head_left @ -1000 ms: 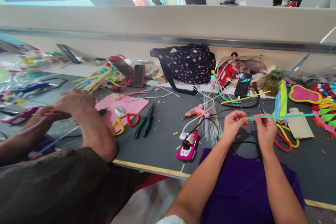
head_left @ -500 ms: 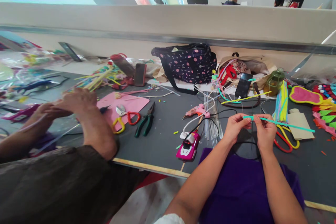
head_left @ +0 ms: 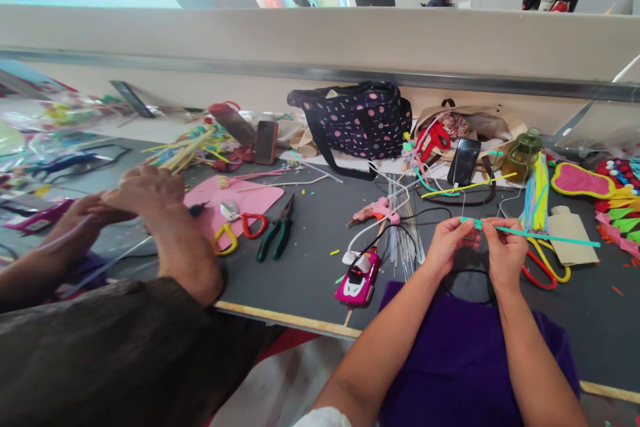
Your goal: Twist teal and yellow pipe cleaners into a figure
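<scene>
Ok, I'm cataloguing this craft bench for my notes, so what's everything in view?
teal strip: 1, teal, pinched by both hands
pliers: 1, green handles, table centre
scissors: 1, red and yellow handles, on pink sheet
toy car: 1, pink, near table edge
glue gun: 1, pink, behind car
bag: 1, dark with pink dots, at wall
phone: 1, black, right of bag
co-worker's hands: 2, far left
left hand: holds strip
right hand: holds strip

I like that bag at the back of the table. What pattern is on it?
The bag is dark navy with pink and pale polka dots, seen best in the head view.
</scene>
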Demonstrator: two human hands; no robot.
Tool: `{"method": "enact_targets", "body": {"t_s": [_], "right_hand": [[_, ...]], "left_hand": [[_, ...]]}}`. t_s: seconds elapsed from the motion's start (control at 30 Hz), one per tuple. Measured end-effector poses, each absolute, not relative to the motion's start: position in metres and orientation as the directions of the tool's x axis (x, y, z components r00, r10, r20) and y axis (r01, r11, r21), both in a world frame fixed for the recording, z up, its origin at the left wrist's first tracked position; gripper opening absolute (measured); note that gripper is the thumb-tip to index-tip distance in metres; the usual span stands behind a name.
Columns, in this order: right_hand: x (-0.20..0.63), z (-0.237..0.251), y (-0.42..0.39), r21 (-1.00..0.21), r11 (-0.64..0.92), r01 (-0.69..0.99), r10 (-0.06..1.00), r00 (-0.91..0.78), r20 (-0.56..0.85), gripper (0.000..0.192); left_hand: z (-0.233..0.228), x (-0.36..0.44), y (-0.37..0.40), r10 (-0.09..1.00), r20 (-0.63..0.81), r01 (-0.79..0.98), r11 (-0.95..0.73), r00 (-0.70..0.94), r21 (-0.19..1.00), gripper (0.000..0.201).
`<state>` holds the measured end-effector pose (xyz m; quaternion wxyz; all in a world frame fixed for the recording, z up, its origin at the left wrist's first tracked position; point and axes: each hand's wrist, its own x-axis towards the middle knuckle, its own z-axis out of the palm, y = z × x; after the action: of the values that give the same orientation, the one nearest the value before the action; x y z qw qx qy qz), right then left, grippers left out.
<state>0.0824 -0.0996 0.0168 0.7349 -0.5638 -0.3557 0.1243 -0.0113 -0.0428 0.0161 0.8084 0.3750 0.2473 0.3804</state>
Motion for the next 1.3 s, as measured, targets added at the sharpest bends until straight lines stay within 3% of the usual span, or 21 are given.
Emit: {"method": "enact_targets", "body": {"t_s": [0.17, 0.43, 0.73, 1.03, 1.3], "right_hand": [[0.08, 0.019, -0.101, -0.909, 0.318, 0.268, 0.593, 0.692, 0.412, 0.015], [0.082, 0.015, -0.099, -0.939, 0.292, 0.183, 0.608, 0.722, 0.33, 0.02], [0.081, 0.017, -0.101, -0.927, 0.308, 0.213, 0.597, 0.716, 0.363, 0.019], [0.08, 0.019, -0.101, -0.947, 0.263, 0.185, 0.631, 0.71, 0.313, 0.022], [0.089, 0.022, -0.098, -0.93, 0.354, 0.103, 0.45, 0.852, 0.266, 0.025]], "left_hand": [[0.015, -0.011, -0.042, 0.82, -0.106, -0.428, 0.398, 0.563, 0.812, 0.033], [0.017, -0.011, -0.043, 0.882, -0.062, -0.469, 0.307, 0.468, 0.828, 0.028], [0.015, -0.011, -0.042, 0.836, -0.069, -0.46, 0.367, 0.545, 0.809, 0.029], [0.017, -0.012, -0.04, 0.882, -0.066, -0.47, 0.31, 0.466, 0.827, 0.028], [0.017, -0.012, -0.041, 0.893, -0.084, -0.44, 0.297, 0.442, 0.847, 0.028]]}}
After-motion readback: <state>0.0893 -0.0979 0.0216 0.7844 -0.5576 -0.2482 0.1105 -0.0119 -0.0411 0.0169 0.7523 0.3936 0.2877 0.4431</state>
